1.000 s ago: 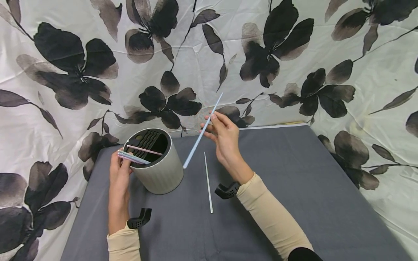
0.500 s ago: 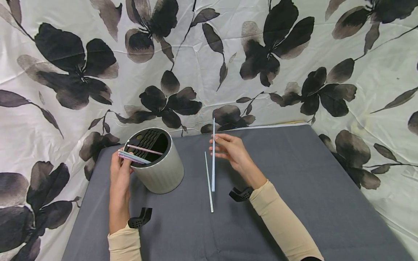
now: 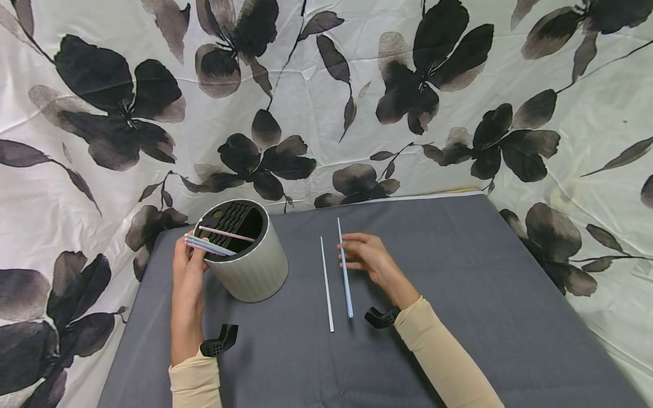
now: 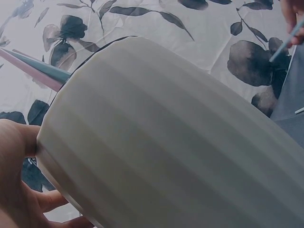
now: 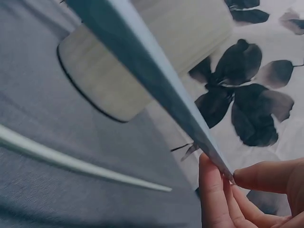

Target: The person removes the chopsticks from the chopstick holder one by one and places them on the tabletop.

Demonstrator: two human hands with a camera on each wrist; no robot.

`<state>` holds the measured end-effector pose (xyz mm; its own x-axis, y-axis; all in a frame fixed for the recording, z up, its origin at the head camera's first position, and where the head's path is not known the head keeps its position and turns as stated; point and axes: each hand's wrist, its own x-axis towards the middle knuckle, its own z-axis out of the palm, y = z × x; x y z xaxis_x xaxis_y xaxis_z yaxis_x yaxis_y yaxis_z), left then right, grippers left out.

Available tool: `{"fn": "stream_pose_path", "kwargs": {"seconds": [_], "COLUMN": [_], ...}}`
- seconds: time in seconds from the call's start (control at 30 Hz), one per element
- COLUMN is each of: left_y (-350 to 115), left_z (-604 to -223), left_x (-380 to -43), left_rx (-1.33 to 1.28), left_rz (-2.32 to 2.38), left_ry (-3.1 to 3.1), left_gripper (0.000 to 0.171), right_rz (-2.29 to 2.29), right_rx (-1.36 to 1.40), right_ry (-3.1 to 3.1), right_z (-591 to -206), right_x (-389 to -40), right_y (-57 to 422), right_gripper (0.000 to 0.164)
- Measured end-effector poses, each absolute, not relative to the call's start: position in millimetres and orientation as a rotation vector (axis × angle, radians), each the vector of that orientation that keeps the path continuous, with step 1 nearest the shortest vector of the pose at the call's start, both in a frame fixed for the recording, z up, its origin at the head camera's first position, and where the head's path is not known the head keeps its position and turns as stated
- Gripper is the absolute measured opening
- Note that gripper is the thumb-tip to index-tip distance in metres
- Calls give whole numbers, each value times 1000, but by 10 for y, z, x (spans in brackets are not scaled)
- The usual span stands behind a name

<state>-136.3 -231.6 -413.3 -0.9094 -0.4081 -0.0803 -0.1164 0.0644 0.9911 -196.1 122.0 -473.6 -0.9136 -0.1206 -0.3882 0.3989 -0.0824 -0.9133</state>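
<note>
My right hand (image 3: 371, 258) pinches a light blue stick (image 3: 344, 272) between thumb and fingers, just above the grey cloth; in the right wrist view the stick (image 5: 156, 80) slants across the picture from the fingertips. To its left a whitish stick (image 3: 327, 286) lies on the cloth. My left hand (image 3: 187, 277) grips the side of a ribbed off-white round holder (image 3: 250, 275) near its rim, and the holder tilts toward that hand. A black slotted insert (image 3: 234, 215) fills part of its mouth. Several pink and bluish sticks (image 3: 209, 246) lean out over the rim beside the left thumb.
Grey cloth (image 3: 449, 255) covers the table. Behind it and at both sides hangs a white curtain with dark flowers (image 3: 357, 45). A black wrist camera mount (image 3: 219, 340) sits at the left wrist, another mount (image 3: 381, 318) at the right.
My right hand has come down and toward me to the right of the whitish stick, turning the blue stick from slanted to nearly parallel with it. The left hand and the holder stay put.
</note>
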Motion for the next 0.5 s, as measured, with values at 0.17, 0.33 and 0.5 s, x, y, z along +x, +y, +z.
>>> {"fn": "stream_pose_path", "kwargs": {"seconds": [0.17, 0.33, 0.5], "left_y": [-2315, -2318, -2320], "left_z": [-4135, -4135, -4143], "left_x": [-1361, -1360, -1364], "left_rx": [532, 532, 533], "left_rz": [-1936, -1935, -1922], "left_ry": [-2120, -2118, -2128], "left_gripper": [50, 51, 51], "right_rz": [-2016, -1974, -1868], "right_rx": [325, 312, 279], "right_ry": [1937, 2057, 2251], "right_z": [-4898, -5029, -5124], "right_x": [-1925, -1896, -1877], "right_y": [1196, 1145, 1086], "right_gripper": [39, 34, 28]}}
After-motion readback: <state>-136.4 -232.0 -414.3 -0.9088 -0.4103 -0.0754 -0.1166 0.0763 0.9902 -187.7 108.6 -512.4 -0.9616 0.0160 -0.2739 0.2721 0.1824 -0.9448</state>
